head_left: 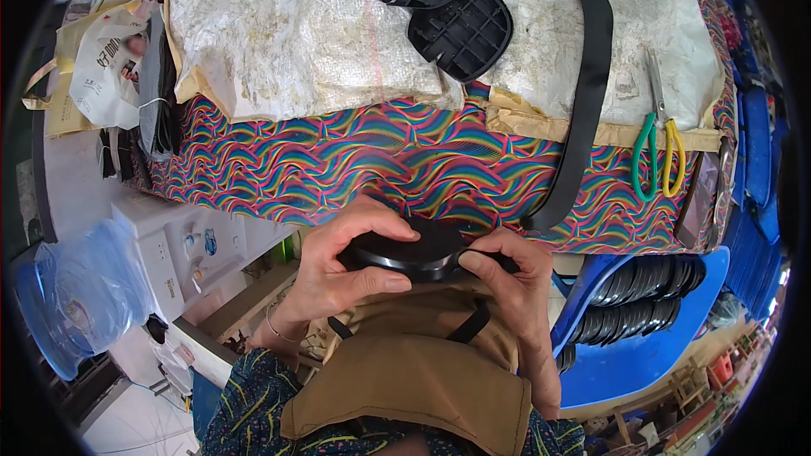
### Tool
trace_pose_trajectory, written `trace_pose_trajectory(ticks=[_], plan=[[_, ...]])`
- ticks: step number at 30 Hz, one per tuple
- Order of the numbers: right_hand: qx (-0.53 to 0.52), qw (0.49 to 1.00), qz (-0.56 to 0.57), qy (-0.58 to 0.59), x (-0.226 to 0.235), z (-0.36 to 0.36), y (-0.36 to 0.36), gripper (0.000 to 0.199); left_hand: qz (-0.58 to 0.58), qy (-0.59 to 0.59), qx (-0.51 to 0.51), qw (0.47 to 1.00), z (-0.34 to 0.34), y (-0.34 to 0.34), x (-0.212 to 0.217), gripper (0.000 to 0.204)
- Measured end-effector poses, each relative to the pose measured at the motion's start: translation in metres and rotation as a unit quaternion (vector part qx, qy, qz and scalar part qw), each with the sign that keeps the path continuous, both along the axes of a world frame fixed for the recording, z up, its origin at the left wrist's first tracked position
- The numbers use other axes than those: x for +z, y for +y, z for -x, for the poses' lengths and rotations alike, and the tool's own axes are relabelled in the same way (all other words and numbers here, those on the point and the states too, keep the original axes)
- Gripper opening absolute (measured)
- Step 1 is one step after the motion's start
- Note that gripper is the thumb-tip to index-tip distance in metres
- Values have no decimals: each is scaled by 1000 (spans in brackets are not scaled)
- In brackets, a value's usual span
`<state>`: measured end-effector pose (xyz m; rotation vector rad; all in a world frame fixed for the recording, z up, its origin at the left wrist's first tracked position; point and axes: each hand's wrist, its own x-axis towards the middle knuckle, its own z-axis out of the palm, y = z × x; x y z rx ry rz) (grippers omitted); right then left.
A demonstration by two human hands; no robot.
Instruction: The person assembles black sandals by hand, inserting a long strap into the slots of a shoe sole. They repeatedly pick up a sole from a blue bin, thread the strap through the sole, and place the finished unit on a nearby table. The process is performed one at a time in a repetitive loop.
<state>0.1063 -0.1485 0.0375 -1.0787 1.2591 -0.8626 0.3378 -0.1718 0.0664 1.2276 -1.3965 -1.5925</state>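
Both my hands hold a round black plastic disc (422,252) close to my body, over a tan apron. My left hand (342,266) grips its left rim, thumb below and fingers over the top. My right hand (515,274) pinches its right edge, where a long black rubber strip (587,93) meets it. The strip runs up across the table with the rainbow wave-pattern cloth (355,156). Two black ribbed oval plates (439,0) lie at the far side on a white woven sack (296,34).
Scissors with green and yellow handles (655,148) lie at the table's right end. A blue plastic chair (642,346) to my right carries a stack of black discs (642,295). To the left stand a white water dispenser (173,249), a blue bottle (72,300) and a paper bag (106,59).
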Motion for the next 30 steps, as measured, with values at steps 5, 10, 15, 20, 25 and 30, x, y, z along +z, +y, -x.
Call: trace_pose_trajectory(ticks=[5, 10, 15, 20, 25, 30], plan=[[4, 996, -84, -41, 6, -3, -1, 12, 34, -4, 11, 999, -3, -1, -2, 40], [8, 1000, -29, -11, 5, -8, -2, 11, 33, -47, 1, 998, -3, -6, 13, 38], [-8, 1000, 23, 13, -14, 0, 7, 16, 71, -50, -18, 996, 12, 1, 20, 45], [-12, 995, 80, -60, -49, 0, -1, 21, 116, -14, -149, 982, 1, -16, -16, 49], [-19, 989, 49, -138, -37, -3, -3, 22, 214, -299, -246, 897, 10, -10, 61, 43], [15, 984, 62, -166, -46, -9, -11, 22, 272, -354, -260, 856, -2, -13, 55, 45]])
